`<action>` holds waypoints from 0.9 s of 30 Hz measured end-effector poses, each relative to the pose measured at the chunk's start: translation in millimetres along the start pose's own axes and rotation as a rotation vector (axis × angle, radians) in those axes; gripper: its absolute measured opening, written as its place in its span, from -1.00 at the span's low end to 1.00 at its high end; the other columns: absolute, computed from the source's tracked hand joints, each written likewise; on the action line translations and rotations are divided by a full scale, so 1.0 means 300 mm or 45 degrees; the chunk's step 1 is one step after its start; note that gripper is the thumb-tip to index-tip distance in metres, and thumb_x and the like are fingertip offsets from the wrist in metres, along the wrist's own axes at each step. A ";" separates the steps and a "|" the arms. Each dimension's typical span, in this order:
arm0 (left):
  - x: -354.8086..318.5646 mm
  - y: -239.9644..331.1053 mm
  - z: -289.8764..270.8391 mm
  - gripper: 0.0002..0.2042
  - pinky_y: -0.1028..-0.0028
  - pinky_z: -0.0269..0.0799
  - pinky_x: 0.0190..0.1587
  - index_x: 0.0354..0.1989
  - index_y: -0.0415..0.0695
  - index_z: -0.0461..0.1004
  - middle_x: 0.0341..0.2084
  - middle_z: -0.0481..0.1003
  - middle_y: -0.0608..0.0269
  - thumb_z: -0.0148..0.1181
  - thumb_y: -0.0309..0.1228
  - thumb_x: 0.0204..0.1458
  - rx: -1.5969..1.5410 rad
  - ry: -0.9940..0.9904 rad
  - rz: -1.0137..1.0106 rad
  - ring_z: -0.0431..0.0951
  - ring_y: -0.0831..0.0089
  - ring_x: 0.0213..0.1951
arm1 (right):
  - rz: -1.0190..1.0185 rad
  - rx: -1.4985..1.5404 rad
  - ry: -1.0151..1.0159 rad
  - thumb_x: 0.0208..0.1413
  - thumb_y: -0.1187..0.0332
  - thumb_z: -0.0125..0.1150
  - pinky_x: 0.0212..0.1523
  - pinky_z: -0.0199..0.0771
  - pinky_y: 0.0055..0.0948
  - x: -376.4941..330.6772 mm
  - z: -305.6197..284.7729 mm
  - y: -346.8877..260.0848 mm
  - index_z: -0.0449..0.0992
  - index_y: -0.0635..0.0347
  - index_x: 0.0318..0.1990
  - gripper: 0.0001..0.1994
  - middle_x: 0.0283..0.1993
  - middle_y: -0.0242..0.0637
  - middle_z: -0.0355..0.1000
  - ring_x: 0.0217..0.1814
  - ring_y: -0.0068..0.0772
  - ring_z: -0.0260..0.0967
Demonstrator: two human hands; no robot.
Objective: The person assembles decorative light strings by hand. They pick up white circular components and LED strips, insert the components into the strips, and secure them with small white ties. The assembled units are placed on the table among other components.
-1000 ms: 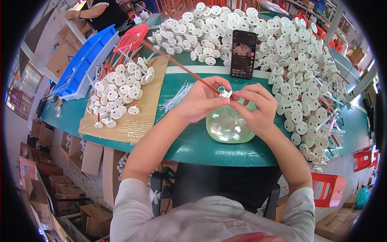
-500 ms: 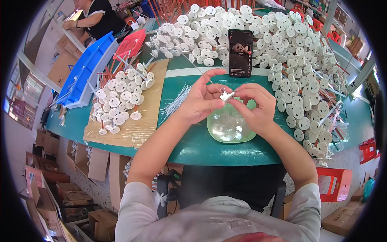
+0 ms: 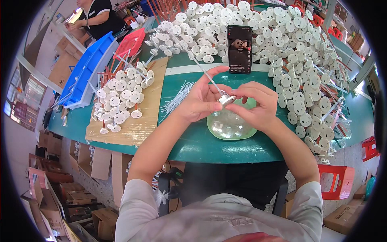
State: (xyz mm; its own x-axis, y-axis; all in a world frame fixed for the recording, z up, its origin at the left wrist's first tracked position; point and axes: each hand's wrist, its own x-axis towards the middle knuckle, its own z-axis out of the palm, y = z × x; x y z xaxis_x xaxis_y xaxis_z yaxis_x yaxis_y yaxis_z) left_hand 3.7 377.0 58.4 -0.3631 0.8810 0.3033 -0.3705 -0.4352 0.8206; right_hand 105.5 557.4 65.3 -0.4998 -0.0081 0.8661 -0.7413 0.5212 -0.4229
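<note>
Both hands meet over the near middle of the green table [image 3: 193, 149]. The left hand [image 3: 199, 101] pinches a small white plastic disc on a thin white stick [image 3: 226, 99], and the right hand [image 3: 258, 104] closes its fingertips on the same disc from the other side; the stick slants up and away to the far left. Directly beneath the hands sits a pale green translucent plastic bowl [image 3: 229, 127] with a few small white pieces in it, partly hidden by the fingers.

Just beyond the hands a black smartphone [image 3: 239, 49] stands propped against a large heap of white discs on sticks [image 3: 290, 68], which fills the far and right side of the table. To the left lies a flat sheet of brown cardboard [image 3: 137, 127] bearing a smaller cluster of white discs [image 3: 123, 99], with a bundle of thin white sticks [image 3: 177, 97] beside it. Further left lie a long blue plastic tray [image 3: 82, 76] and a red plastic basket [image 3: 131, 42]. Another person in a dark top [image 3: 98, 16] works at the far left.
</note>
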 end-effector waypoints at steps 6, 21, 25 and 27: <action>-0.017 0.011 0.024 -0.08 0.17 0.31 0.26 0.42 -0.10 -0.08 -0.01 0.50 -0.07 0.39 -0.58 -0.10 0.105 0.094 0.014 0.47 0.10 0.15 | 0.015 0.003 0.009 -0.21 0.42 0.55 -0.49 0.46 -0.56 0.001 0.018 0.003 0.63 0.20 -0.24 -0.69 -0.29 -0.28 0.58 -0.35 -0.46 0.53; -0.410 0.893 -0.259 -0.41 0.26 0.54 -0.14 -0.07 -0.30 0.58 -0.31 0.63 -0.08 0.28 -0.02 -0.13 2.644 1.439 -0.383 0.67 0.13 -0.26 | -0.171 -0.470 0.025 -0.12 0.51 0.42 -0.46 0.40 -0.33 0.014 -0.016 0.094 0.49 0.23 -0.55 -0.84 -0.53 -0.28 0.47 -0.48 -0.24 0.42; -0.467 0.981 -0.362 -0.47 0.16 0.52 -0.07 -0.26 -0.37 0.61 -0.33 0.60 -0.25 0.25 -0.04 -0.16 2.911 1.400 -0.711 0.63 -0.11 -0.20 | -0.041 -0.526 0.017 -0.08 0.46 0.40 -0.49 0.39 -0.31 -0.010 -0.029 0.137 0.51 0.21 -0.58 -0.83 -0.57 -0.28 0.46 -0.52 -0.24 0.41; -0.435 0.957 -0.367 -0.50 0.14 0.51 -0.04 -0.37 -0.37 0.61 -0.33 0.59 -0.28 0.24 -0.04 -0.15 2.958 1.289 -0.954 0.61 -0.15 -0.16 | 0.021 -0.529 0.045 -0.06 0.43 0.39 -0.51 0.39 -0.30 -0.015 -0.039 0.153 0.51 0.21 -0.60 -0.82 -0.59 -0.27 0.45 -0.54 -0.24 0.40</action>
State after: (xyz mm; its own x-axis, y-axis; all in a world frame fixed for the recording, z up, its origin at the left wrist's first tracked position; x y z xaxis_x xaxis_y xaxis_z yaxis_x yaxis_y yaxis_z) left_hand -149.3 116.6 201.1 -0.9492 0.1682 0.2658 0.1297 0.9792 -0.1563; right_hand 79.0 591.4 45.0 -0.4892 0.0286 0.8717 -0.4860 0.8209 -0.2997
